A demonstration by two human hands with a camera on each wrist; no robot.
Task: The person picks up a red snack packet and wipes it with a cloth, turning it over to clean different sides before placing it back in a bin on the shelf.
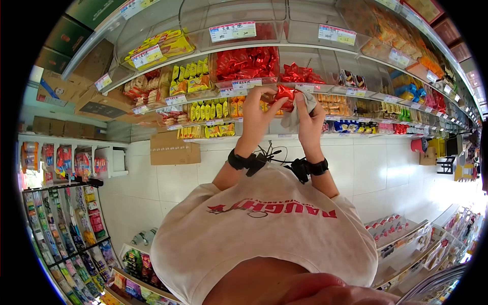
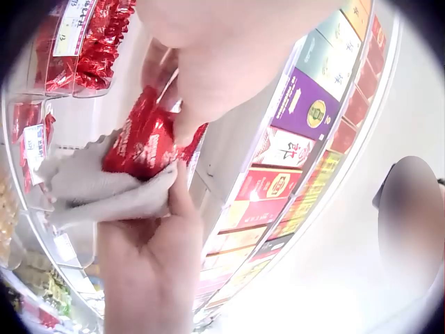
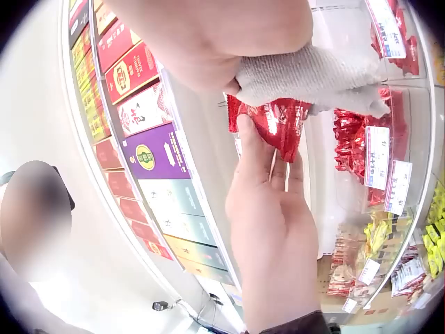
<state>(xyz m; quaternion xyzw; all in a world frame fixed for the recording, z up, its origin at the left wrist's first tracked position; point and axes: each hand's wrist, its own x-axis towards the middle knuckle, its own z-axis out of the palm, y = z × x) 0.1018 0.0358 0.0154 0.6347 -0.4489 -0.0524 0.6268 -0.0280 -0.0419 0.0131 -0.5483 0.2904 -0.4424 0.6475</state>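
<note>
In the head view, a shiny red foil snack packet (image 1: pixel 285 92) is held up in front of the shelves, between both hands. My left hand (image 1: pixel 257 113) pinches it between thumb and fingers at one side. My right hand (image 1: pixel 311 121) grips a grey cloth (image 1: pixel 291 122), folded against the packet's other side. White lettering shows on the packet (image 2: pixel 144 142) in the left wrist view, where the cloth (image 2: pixel 97 182) covers its lower edge. From the right wrist, the left thumb lies on the foil (image 3: pixel 281 125) and the cloth (image 3: pixel 306 76) hangs from the right hand's fingers.
Behind the hands, clear bins hold red packets (image 1: pixel 246 63), with more red packets (image 1: pixel 301 73) to the right and yellow packets (image 1: pixel 190 76) to the left. Price tags line the shelf edges. A cardboard box (image 1: pixel 175 149) stands on the floor below. Low shelves flank the person.
</note>
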